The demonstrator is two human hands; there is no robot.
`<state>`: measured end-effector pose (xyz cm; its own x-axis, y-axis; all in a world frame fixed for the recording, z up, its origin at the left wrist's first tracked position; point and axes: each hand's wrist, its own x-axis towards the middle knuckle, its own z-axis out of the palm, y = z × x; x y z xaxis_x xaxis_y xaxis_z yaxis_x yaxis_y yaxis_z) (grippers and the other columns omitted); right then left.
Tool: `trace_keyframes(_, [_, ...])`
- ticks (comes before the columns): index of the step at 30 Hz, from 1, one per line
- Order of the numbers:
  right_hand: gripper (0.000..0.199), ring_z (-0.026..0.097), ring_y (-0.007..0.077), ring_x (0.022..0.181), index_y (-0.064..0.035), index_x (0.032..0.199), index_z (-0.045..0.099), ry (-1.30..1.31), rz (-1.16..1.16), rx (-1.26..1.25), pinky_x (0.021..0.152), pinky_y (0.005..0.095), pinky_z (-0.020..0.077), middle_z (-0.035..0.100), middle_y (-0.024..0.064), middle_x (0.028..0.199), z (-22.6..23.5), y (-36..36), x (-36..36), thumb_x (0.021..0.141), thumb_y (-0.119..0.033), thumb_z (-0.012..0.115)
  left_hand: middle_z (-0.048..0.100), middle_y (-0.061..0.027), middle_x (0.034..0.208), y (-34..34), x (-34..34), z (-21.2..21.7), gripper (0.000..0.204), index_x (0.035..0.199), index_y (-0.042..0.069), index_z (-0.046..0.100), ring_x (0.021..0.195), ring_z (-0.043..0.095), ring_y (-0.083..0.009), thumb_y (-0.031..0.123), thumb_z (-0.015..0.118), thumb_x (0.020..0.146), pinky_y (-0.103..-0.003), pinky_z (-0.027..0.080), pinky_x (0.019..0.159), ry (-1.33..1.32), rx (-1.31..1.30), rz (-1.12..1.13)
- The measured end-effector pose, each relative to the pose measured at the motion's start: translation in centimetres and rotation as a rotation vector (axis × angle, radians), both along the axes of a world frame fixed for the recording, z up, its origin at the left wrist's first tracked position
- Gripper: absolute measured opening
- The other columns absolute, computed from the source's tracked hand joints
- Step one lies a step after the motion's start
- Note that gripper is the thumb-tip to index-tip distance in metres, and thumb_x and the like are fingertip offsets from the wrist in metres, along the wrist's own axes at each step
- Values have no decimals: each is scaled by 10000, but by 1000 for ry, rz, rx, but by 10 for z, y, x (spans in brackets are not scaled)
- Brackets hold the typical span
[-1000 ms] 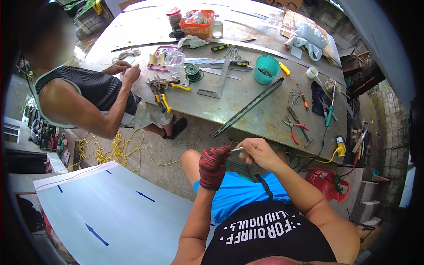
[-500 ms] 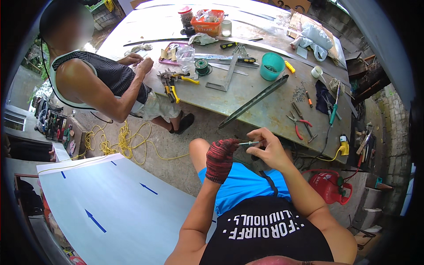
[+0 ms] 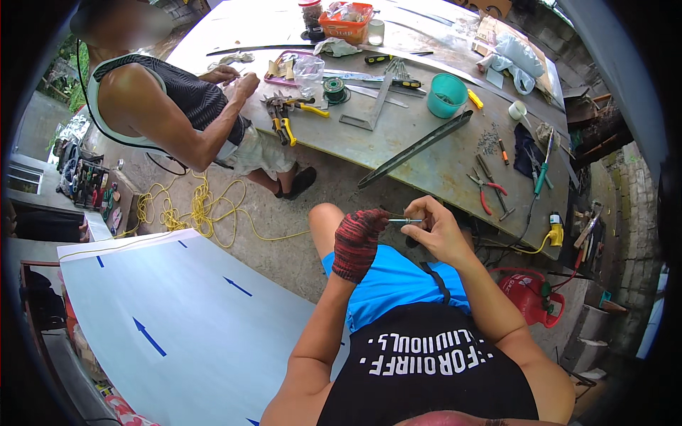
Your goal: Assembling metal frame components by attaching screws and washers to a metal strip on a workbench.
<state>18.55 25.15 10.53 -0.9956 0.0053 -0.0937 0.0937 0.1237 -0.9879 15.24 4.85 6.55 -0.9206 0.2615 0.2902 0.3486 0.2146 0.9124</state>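
Bright, even daylight, soft shadows (fisheye bends the dark rim).

Both forearms rise from the lower edge and meet in front of the chest, above the lap. The left hand (image 3: 357, 242) wears a red and black knit glove and is curled into a loose fist, knuckles up, its wrist bent slightly inward. The right hand (image 3: 439, 231) is bare, its thumb and forefinger pinched together at the tips, the other fingers folded beneath them. The two hands sit close, fingertips facing each other. The elbows are bent and spread apart, the right one farther out.
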Motion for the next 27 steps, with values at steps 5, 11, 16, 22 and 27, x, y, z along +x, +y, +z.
trace_keyframes(5, [216,531,60,682,-7,1026,674,-149,94,93,608,241,435,676,32,829,-8,5,-5,956,-208,710,720,-99,896,1,3,0,211,1044,65,722,826,711,-252,-36,667,867,-350,558,726,-1,10,12])
trace_keyframes(11, [149,519,56,658,-9,1015,658,-43,78,185,589,242,427,637,7,811,8,-9,-1,934,-118,720,713,-97,887,-7,9,-9,220,1075,50,712,829,710,-201,-54,677,884,-317,561,727,-98,122,35])
trace_keyframes(16, [160,476,25,670,-20,1019,634,38,-17,196,573,228,384,562,-28,824,5,-7,2,898,-23,738,742,-83,943,-3,8,7,198,1071,28,715,865,711,-158,-61,674,899,-302,564,760,-70,18,-40])
trace_keyframes(22, [176,614,128,745,-13,1008,664,92,-17,24,658,293,490,634,64,914,10,-16,-1,891,-109,753,748,-94,920,-13,8,-2,199,1054,36,726,862,727,-183,-60,689,884,-315,569,776,-17,-23,15])
trace_keyframes(27, [205,552,81,740,-3,1029,665,-142,101,137,652,267,464,628,31,845,3,-5,0,953,-183,725,755,-95,941,-10,8,-5,199,1055,21,719,888,736,-166,-90,670,898,-313,584,789,45,-38,19])
